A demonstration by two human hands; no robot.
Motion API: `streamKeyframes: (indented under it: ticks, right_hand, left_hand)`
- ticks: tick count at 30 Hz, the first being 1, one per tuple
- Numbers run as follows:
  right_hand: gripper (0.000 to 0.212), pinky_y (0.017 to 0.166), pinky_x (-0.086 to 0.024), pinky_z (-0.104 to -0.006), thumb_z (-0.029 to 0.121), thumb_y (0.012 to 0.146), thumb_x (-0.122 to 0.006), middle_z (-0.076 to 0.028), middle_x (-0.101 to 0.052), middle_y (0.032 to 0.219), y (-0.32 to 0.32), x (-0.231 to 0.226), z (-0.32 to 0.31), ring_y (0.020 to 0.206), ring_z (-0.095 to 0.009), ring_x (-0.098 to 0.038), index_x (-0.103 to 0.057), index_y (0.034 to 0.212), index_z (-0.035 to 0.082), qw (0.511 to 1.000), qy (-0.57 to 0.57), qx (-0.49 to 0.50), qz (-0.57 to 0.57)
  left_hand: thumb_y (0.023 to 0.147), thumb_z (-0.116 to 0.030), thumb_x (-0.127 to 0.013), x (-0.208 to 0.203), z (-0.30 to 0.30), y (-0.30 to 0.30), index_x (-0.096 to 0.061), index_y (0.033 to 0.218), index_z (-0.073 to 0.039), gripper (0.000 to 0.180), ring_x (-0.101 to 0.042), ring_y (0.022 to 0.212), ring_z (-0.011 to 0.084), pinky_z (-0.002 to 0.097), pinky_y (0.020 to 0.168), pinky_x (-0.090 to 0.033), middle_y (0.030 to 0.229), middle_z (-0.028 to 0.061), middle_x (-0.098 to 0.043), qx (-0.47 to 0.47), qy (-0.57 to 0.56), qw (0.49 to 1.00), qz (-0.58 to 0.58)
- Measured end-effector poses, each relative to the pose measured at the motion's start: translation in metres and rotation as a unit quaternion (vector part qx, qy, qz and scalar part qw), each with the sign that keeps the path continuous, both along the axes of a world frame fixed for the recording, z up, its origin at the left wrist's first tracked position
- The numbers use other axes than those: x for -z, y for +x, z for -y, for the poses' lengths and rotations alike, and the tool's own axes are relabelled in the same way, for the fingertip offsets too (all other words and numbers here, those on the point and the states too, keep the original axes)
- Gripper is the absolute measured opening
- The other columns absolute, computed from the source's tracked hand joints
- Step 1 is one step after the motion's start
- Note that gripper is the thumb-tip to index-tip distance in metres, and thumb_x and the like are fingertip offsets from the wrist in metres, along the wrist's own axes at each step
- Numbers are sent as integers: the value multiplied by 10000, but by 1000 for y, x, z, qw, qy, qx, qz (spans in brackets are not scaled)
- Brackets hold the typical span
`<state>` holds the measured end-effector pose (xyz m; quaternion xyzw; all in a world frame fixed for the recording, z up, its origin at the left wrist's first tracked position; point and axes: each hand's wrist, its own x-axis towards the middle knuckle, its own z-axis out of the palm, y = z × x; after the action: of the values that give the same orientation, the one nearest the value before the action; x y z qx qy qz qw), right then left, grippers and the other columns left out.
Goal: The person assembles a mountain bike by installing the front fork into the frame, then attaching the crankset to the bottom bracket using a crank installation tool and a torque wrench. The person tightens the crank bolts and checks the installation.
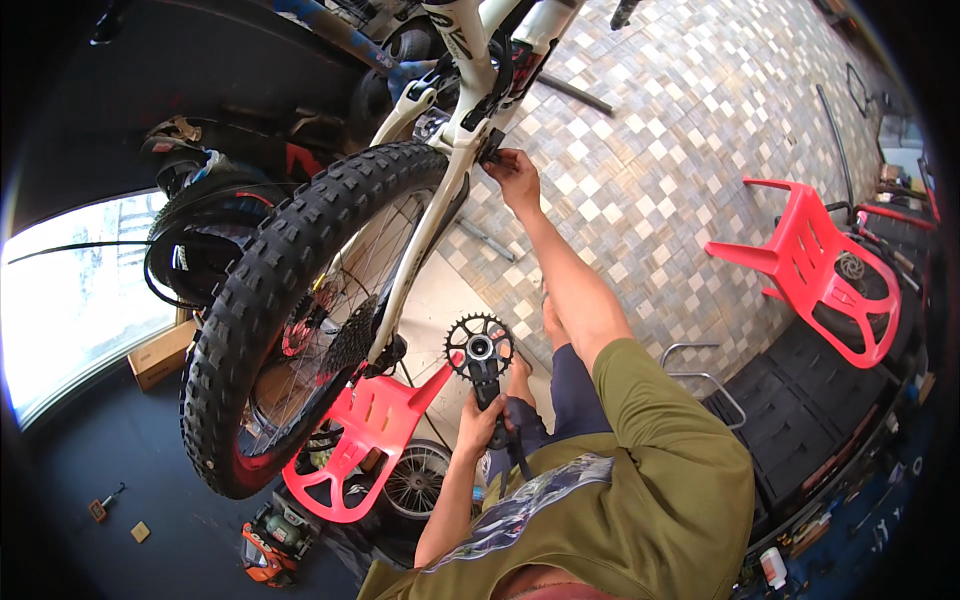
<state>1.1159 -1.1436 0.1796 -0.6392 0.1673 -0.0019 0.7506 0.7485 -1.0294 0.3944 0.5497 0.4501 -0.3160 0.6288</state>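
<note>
My left hand [484,418] is wrapped round the black arm of a bicycle crank [485,390], close in front of my body. At the crank's upper end is a toothed black chainring [480,347], facing up. My right hand [515,180] reaches to the white bicycle frame [462,130], its fingers bunched against a dark part on the frame's right side. Whatever lies between those fingers is too small to make out. Left of both hands stands the rear wheel, with a knobbly black tyre [290,250] and a dark cassette [355,340] near its hub.
A red plastic chair [375,430] stands below the wheel; another red chair [835,265] is at the right, with a brake disc on it. Tyres [200,235] hang at the left by a bright window. Dark drawers [780,420] line the right, and a metal tube [575,93] lies on the tiled floor.
</note>
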Motion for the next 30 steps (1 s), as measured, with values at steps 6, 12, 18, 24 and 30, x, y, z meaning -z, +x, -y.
streamKeyframes:
  ticks: [6, 12, 18, 24, 30]
  right_hand:
    - [380, 832, -559, -322, 143, 817, -796, -97, -733, 1077, -5, -4, 0, 925, -198, -701, -652, 1145, 16, 999, -52, 4, 16]
    - [394, 814, -559, -320, 135, 818, -791, -98, -734, 1056, -4, -6, -4, 914, -184, -698, -652, 1163, 4, 999, -43, 17, -1]
    - [373, 818, -551, -316, 130, 829, -783, -104, -734, 1051, -6, -4, 0, 912, -187, -699, -657, 1152, -8, 1000, -2, 3, 15]
    - [363, 816, -548, -316, 124, 824, -777, -96, -730, 1026, -5, -2, -4, 913, -181, -691, -661, 1144, -2, 999, -15, 29, 0]
    - [367, 809, -540, -312, 135, 823, -784, -91, -722, 999, -3, 3, -4, 884, -172, -672, -650, 1137, 1, 999, -36, 23, 1]
  left_hand:
    - [957, -157, -708, -1, 3, 12, -485, 1114, -36, 298, -629, 536, 165, 314, 493, -548, 755, 62, -612, 6, -4, 1000, 0]
    - [953, -144, -706, -3, 1, 14, -489, 1105, -35, 286, -626, 538, 169, 306, 491, -541, 762, 61, -611, 11, -7, 1000, 4]
    - [948, -138, -711, 0, -3, 13, -482, 1115, -34, 302, -622, 538, 166, 310, 487, -538, 762, 64, -615, 4, -7, 1000, 4]
    - [952, -127, -701, -1, -6, 17, -468, 1132, -37, 307, -629, 529, 164, 317, 491, -546, 758, 68, -613, 12, -9, 1000, -2]
    - [945, -136, -710, -1, -7, 16, -470, 1123, -40, 314, -628, 545, 167, 317, 495, -544, 761, 64, -612, 10, -13, 1000, 4]
